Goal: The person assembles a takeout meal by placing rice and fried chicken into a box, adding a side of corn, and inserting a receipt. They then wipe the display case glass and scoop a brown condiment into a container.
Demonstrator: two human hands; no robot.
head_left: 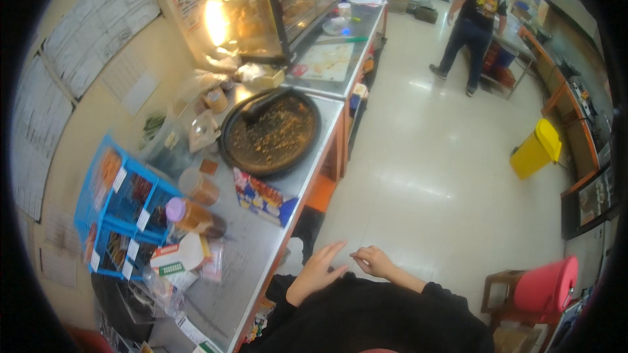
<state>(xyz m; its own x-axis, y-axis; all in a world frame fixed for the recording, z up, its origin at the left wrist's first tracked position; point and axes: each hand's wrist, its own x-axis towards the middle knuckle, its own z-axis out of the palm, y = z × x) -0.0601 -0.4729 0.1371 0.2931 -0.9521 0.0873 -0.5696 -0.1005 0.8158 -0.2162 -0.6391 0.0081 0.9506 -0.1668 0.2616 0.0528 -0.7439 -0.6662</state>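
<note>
My left hand (320,272) is in front of my body, beside the counter's edge, with its fingers stretched out and apart and nothing in it. Close to its right is my right hand (374,262), its fingers bent and pressed together; whether a small thing is between them I cannot make out. The hands do not touch. On the metal counter (252,268) to the left, the nearest things are a printed blue and red packet (261,197), a brown-filled bottle with a purple lid (196,217) and a white carton (180,253).
A wide dark stone mortar (271,131) with brown residue holds a pestle. Blue compartment bins (127,199) stand by the wall. Beyond are a lit glass display case (275,13) and a cutting board (320,61). Rightward are a yellow bin (536,149), a pink drum (544,285) and another person (476,26).
</note>
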